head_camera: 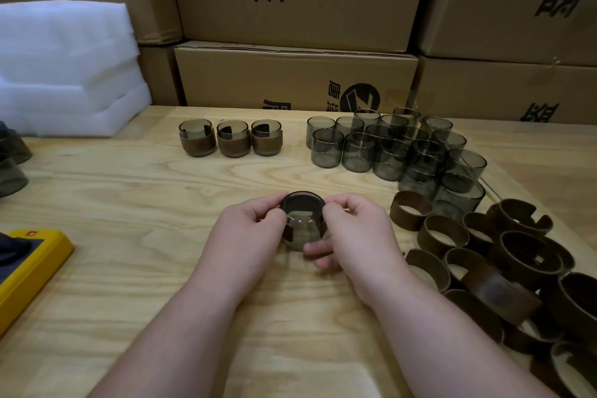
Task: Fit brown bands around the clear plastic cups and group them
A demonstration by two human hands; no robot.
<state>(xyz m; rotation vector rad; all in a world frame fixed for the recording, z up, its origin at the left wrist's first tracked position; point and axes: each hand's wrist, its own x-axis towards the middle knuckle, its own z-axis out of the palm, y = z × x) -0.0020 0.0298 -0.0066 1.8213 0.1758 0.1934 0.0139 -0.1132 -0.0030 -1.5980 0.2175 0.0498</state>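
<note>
While both hands work close to the body, the left hand [248,229] and the right hand [350,229] pinch a smoky clear cup [302,229] between curled fingers and thumbs, just above the wooden table [135,191]. A brown band [302,202] sits partly wrapped around the cup, its ends apart on the near side. The cup appears light, rigid and smooth-walled, so it is likely to slip under squeeze; hold is best taken at opposite sides of the wall. The band appears flexible and springy; its two free ends are the points to draw together. To the right lies a pile of loose bands [504,268]. Beyond it stands a cluster of unbanded cups [397,149]. Farther left, three banded cups [233,138] stand in a row, near white foam sheets [64,68] and stacked cardboard cartons [297,74].
</note>
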